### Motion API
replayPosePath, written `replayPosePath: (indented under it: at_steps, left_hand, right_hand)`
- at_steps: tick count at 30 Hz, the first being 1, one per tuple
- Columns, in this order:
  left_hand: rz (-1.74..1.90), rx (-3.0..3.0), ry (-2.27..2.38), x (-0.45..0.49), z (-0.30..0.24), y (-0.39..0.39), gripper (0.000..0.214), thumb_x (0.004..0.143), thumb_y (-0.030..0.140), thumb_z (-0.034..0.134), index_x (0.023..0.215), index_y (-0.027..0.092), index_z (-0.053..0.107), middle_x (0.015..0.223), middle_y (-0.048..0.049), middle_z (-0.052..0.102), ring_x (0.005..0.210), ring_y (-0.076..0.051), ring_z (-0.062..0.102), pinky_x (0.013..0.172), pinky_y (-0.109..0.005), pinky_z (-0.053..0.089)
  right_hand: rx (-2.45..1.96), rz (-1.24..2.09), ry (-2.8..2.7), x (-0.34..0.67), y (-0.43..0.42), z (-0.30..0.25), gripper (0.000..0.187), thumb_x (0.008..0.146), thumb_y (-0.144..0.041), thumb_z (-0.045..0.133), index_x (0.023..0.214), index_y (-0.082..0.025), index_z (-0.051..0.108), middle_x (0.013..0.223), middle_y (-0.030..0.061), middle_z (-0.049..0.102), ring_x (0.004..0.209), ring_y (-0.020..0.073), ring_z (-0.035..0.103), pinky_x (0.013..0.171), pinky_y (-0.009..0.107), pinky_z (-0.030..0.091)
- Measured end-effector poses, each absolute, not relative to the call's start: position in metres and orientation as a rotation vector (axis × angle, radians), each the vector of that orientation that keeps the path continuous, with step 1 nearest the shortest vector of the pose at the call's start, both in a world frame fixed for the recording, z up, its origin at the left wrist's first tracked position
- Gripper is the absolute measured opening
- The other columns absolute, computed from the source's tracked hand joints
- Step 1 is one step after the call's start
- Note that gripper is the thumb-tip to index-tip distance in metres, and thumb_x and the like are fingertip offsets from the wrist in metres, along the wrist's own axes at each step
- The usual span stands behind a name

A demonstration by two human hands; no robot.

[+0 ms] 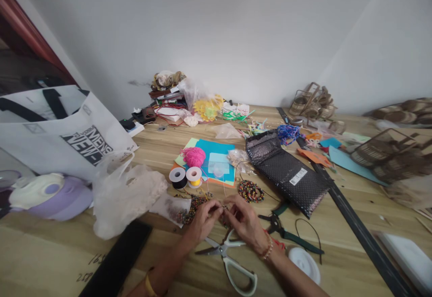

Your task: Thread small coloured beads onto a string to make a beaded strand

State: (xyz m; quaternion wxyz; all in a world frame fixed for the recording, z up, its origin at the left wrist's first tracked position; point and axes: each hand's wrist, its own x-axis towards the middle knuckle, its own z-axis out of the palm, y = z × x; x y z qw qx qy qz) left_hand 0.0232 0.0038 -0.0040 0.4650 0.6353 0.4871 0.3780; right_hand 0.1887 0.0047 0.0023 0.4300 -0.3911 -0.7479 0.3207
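My left hand [205, 219] and my right hand [245, 221] meet fingertip to fingertip over the table, both pinched on a thin string of small beads [223, 216]. Fingers hide most of what they hold. Multi-coloured beads [191, 210] lie in a heap just beyond my left hand, beside a small clear bag [173, 209]. A coiled bead strand [250, 191] rests beyond my right hand. Below my hands lie white-handled scissors [221, 249], blades apart. Close to my right wrist are green-handled pliers [280, 228].
Black and yellow thread spools [193, 177], pink yarn [194, 156] and blue sheets [216, 146] lie ahead. A black bubble mailer [290, 173] and a white round spool [304, 264] are at right. Plastic bags [126, 198] and a tote [67, 135] stand left; woven baskets [381, 155] far right.
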Motion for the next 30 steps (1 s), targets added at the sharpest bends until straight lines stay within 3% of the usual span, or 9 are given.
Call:
replayPosePath:
  at_steps: [5,14,19,30]
  left_hand:
    - [0.931,1.625,1.213,0.0234,-0.006,0.0022,0.025,0.086,0.036,0.045,0.07,0.017,0.051,0.069,-0.0004,0.052,0.068,-0.015,0.048,0.064,-0.026,0.037]
    - [0.94,1.794,1.274,0.0258,-0.0071,0.0002,0.028,0.091,0.035,0.041,0.072,0.017,0.051,0.068,-0.0011,0.054,0.067,-0.016,0.051,0.064,-0.026,0.037]
    - [0.937,1.892,1.297,0.0276,-0.0069,-0.0014,0.03,0.092,0.034,0.038,0.072,0.018,0.052,0.071,-0.0035,0.057,0.069,-0.017,0.054,0.066,-0.027,0.039]
    - [0.922,1.703,1.257,0.0254,-0.0071,0.0018,0.027,0.088,0.037,0.044,0.072,0.017,0.054,0.069,-0.0023,0.056,0.068,-0.017,0.052,0.065,-0.027,0.039]
  right_hand:
    - [-1.028,0.862,-1.91,0.1877,0.0051,-0.0004,0.009,0.089,-0.017,0.053,0.087,-0.018,0.061,0.08,0.004,0.062,0.069,0.0148,0.058,0.06,0.024,0.047]
    - [-1.051,0.939,-1.856,0.189,0.0079,0.0009,0.01,0.087,-0.018,0.055,0.084,-0.017,0.064,0.084,0.0053,0.059,0.068,0.0144,0.057,0.059,0.024,0.046]
    - [-1.096,0.978,-1.857,0.1887,0.0069,-0.0013,0.012,0.088,-0.015,0.051,0.079,-0.016,0.059,0.075,0.0017,0.056,0.057,0.0111,0.053,0.055,0.023,0.043]
    - [-1.122,0.975,-1.886,0.1873,0.0053,0.0,0.01,0.086,-0.016,0.049,0.079,-0.017,0.055,0.068,-0.0005,0.055,0.06,0.0119,0.05,0.054,0.021,0.039]
